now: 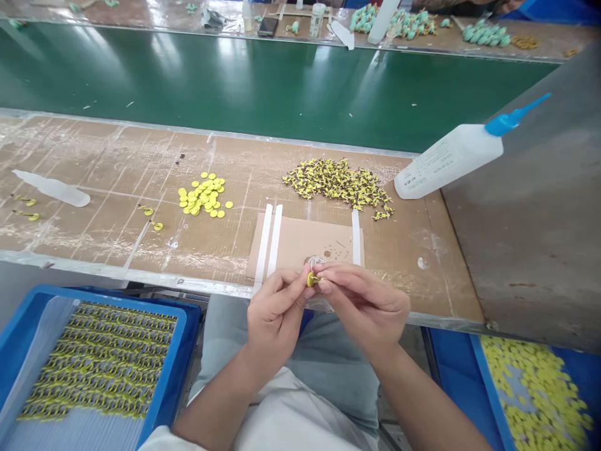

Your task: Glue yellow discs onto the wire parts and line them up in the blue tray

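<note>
Just over the bench's front edge, my left hand [280,307] pinches a small yellow disc [310,279] by its rim between thumb and fingers. From the right, my right hand [364,304] closes its fingertips on a tiny dark and yellow piece [317,279] that meets the disc's face. The fingertips partly hide how the two touch. Behind them lies a cardboard pad [310,238] held with white tape strips. Further back is a heap of small yellow and dark pieces [338,181]. Left of the pad sits a loose pile of yellow discs [203,195].
A white bottle with a blue nozzle [451,160] leans against a metal panel [530,232] at right. Blue trays stand below: one [181,351] holds rows of assembled pieces, another [491,394] yellow discs. A green belt [225,88] runs behind the bench. Someone's hand [508,6] shows beyond.
</note>
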`<state>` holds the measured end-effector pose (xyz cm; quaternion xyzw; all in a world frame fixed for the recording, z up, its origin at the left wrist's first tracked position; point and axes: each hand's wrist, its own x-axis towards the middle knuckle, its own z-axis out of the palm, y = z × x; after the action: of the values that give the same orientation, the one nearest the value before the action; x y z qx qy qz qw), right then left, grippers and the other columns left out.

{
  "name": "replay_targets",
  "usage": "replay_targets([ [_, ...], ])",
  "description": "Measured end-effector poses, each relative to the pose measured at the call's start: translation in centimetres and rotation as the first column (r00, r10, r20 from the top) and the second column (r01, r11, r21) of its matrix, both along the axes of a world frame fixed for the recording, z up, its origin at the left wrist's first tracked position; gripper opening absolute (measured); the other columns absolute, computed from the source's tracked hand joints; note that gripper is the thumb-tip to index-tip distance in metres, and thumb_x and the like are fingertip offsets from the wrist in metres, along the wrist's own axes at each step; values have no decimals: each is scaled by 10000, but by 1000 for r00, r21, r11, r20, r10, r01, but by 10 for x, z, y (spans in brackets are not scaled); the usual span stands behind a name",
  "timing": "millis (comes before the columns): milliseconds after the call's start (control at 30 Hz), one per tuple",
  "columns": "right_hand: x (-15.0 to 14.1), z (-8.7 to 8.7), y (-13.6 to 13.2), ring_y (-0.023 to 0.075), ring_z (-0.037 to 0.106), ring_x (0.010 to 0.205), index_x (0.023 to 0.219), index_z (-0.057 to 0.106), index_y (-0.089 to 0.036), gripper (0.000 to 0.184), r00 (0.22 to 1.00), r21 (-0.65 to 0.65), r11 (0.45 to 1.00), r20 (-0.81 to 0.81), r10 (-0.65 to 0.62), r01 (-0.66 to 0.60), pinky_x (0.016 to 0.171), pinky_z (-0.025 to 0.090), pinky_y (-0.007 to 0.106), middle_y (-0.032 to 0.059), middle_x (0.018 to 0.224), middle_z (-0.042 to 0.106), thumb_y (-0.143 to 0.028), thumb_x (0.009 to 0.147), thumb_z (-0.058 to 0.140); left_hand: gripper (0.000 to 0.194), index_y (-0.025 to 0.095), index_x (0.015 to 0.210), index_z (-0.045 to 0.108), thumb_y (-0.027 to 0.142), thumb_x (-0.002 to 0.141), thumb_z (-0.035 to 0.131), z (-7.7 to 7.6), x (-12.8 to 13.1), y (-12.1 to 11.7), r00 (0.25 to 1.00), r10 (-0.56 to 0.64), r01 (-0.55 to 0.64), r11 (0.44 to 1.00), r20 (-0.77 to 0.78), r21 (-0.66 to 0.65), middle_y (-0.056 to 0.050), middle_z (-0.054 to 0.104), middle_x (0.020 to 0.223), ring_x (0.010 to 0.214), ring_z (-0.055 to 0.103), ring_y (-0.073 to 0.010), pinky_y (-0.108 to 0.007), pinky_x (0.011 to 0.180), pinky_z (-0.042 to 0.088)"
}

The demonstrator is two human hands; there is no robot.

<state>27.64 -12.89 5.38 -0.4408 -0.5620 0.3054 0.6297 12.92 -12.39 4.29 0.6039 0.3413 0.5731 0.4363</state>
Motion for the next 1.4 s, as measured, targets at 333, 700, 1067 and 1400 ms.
replay_targets([
  [333,6,17,5,198,750,872,1009,812,-284,258,999,-131,991,31,38,-34,808,643,320,44,972,784,-83,850,775,347,283,1208,758,128,899,723,-2,-2,1,999,20,-14,989,37,-149,-28,683,871,772,644,-121,-212,685,543],
  [700,5,23,8,211,749,833,928,818,-250,120,999,-233,971,-17,49,-52,774,658,339,62,933,786,-176,834,813,306,287,1159,779,156,884,746,-6,-1,2,997,48,-39,987,55,-154,-28,692,831,726,646,-125,-219,646,544],
  [1067,7,24,11,208,760,841,928,825,-255,116,996,-265,960,-57,73,-86,768,661,307,62,939,790,-196,829,827,311,298,1152,782,146,885,742,-4,3,0,994,91,-81,985,56,-153,-21,703,836,729,654,-125,-219,658,550],
  [1400,3,22,8,207,760,818,920,825,-258,118,998,-201,978,-61,36,-47,756,669,314,66,923,792,-190,824,825,417,289,1269,724,75,913,681,-5,8,-2,990,138,-138,990,-9,26,-34,711,927,839,673,-140,-233,737,571],
])
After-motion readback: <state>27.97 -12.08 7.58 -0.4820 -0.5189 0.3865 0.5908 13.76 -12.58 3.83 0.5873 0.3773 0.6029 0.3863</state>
